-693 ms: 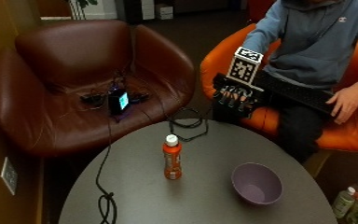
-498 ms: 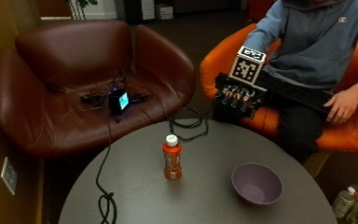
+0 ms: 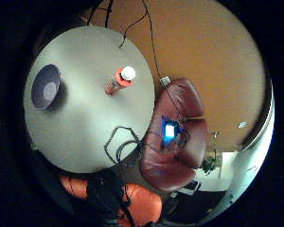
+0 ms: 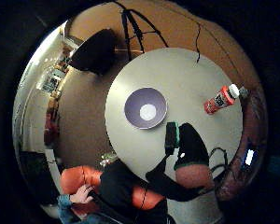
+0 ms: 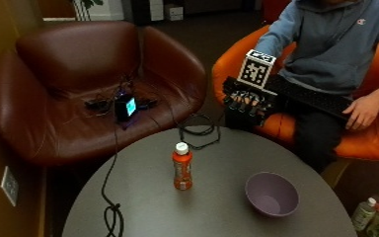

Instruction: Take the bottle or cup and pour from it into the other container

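Observation:
An orange bottle with a white cap stands upright near the middle of the round grey table. A purple bowl sits to its right, empty as far as I can see. My gloved right hand hangs above the table's far edge, fingers pointing down and relaxed, holding nothing. It is well apart from both the bottle and the bowl. Both palm views look down on the whole table, with the bottle and the bowl far below.
A looped black cable lies on the table's far edge below the hand, and another cable runs over the left edge. A brown leather chair holds a lit device. Spare bottles stand on the floor at right.
The gloved hand has barely shifted above the table's far edge. Bottle and bowl stand where they were.

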Action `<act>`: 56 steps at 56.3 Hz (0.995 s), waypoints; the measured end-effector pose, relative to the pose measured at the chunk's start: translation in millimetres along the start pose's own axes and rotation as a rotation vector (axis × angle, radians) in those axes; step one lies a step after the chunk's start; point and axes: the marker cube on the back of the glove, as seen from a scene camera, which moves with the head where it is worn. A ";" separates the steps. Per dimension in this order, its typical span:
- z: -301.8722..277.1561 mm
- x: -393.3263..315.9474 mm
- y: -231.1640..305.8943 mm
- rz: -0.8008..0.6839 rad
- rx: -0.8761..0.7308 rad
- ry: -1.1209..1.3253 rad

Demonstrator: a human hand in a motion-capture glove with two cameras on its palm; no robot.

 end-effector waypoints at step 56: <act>36.7 97.9 36.8 0.147 0.196 -0.158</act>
